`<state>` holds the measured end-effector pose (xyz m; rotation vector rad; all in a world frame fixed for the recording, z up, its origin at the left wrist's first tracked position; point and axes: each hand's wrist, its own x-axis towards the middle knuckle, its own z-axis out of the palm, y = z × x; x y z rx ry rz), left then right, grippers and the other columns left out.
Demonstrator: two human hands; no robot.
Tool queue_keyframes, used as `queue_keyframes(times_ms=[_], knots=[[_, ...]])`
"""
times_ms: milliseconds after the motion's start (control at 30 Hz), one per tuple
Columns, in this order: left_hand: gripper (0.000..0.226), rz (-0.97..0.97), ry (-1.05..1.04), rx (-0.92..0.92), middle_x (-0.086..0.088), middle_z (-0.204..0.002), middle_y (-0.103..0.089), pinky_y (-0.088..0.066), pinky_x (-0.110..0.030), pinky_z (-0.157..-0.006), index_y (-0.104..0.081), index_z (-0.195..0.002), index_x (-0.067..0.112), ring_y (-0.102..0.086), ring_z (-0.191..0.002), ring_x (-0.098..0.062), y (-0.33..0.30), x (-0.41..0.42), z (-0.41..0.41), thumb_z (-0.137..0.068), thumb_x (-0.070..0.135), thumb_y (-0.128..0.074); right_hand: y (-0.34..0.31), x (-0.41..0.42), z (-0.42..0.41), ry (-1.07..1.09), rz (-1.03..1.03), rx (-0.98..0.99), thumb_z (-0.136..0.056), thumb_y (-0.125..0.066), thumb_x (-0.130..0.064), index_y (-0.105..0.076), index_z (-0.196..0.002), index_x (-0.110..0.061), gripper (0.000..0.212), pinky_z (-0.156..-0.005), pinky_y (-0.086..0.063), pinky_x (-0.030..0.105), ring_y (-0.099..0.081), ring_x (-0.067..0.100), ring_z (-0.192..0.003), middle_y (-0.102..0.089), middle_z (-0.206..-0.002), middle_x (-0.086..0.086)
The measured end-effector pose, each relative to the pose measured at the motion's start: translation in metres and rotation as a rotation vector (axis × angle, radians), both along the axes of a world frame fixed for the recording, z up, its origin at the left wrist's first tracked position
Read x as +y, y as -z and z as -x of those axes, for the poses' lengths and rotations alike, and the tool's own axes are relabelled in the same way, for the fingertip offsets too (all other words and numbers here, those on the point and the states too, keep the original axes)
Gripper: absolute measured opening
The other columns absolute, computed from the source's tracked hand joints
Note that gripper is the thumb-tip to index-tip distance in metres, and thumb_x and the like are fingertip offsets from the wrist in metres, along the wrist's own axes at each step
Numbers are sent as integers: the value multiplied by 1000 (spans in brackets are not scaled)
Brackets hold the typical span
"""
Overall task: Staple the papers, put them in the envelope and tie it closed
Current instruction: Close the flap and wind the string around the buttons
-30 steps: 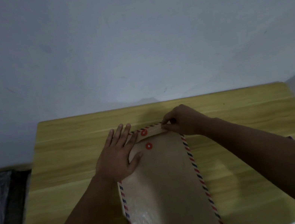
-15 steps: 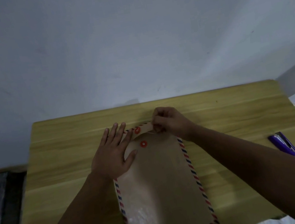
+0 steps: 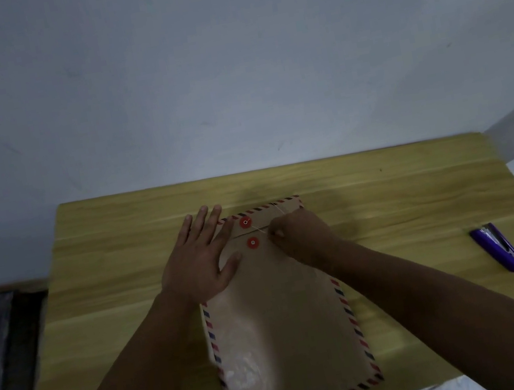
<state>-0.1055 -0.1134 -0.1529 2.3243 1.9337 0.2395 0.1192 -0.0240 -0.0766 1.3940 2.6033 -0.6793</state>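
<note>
Brown kraft-paper envelope [image 3: 291, 319], edged in red and blue stripes, lies flat on a yellow wood-grain table [image 3: 119, 239], its flap folded down. A purple stapler [image 3: 498, 248] rests well apart at right. The left hand [image 3: 198, 260] presses open-fingered on the envelope; the right hand [image 3: 301, 238] pinches thin white string [image 3: 260, 229] running from the upper red round button [image 3: 245, 222], above a second red button [image 3: 253, 243].

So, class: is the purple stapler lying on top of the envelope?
No: the stapler lies on the bare table, well off to the right of the envelope.
</note>
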Motion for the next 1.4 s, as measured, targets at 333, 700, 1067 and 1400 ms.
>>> queue_keyframes(times_ms=[333,700,1067,1400], knots=[[73,11,7,-10,-7,-173,-13,-10,-53,-129,-33,-160,21,-1,-161,-26,0,0,1,-101,64,-25,6,-26,14,-439,-400,-211,-103,-52,-29,-64,-121,-10,29,-50,-34,33,-65,24,-78,-61,-108,9],[73,-12,14,-27,-10,-172,-15,-12,-54,-128,-32,-160,20,-5,-160,-29,3,1,2,-101,62,-34,-5,-20,6,-301,-199,-13,-104,-44,-31,-64,-123,-18,31,-69,-44,32,-66,25,-92,-68,-107,5],[72,-19,14,-13,-8,-172,-14,-11,-53,-128,-31,-161,22,-3,-160,-29,3,1,2,-101,62,-36,3,-17,-20,-288,-280,134,-97,-54,-27,-71,-120,-18,30,-51,-48,27,-65,20,-65,-71,-89,3],[65,-59,-71,-31,-7,-167,-31,-6,-69,-122,-48,-151,29,-16,-159,-31,-3,-4,0,-98,66,-41,10,-19,-24,-390,-311,74,-95,-62,-26,-69,-123,-14,31,-46,-34,24,-46,12,-54,-62,-80,3]])
